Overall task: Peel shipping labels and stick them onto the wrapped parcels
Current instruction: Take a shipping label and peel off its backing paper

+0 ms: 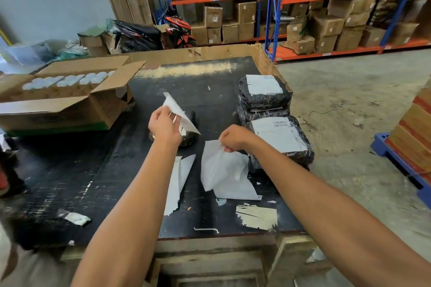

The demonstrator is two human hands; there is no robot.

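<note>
1. So, the peeled label (180,113) sits pinched in the left hand (164,127), held up in the air at about 11 o'clock from the table's middle, right over a small dark unlabelled parcel (189,137) that's mostly hidden behind that hand.
2. The right hand (233,140) is pinching the white backing sheet (221,165) at its top edge, at roughly 3 o'clock from the left one. The sheet dangles over more loose backing paper (235,190) on the black table (70,182).
3. My guess at the step: peel done, sticking not yet.
4. Next move probably means dropping the backing, then laying the label flat on that small parcel and smoothing it so it doesn't crease.
5. Further out, at 2 o'clock, there's a stack of labelled parcels (277,137).
6. At 10 o'clock, an open cardboard box (70,100) with white lids showing.
</note>
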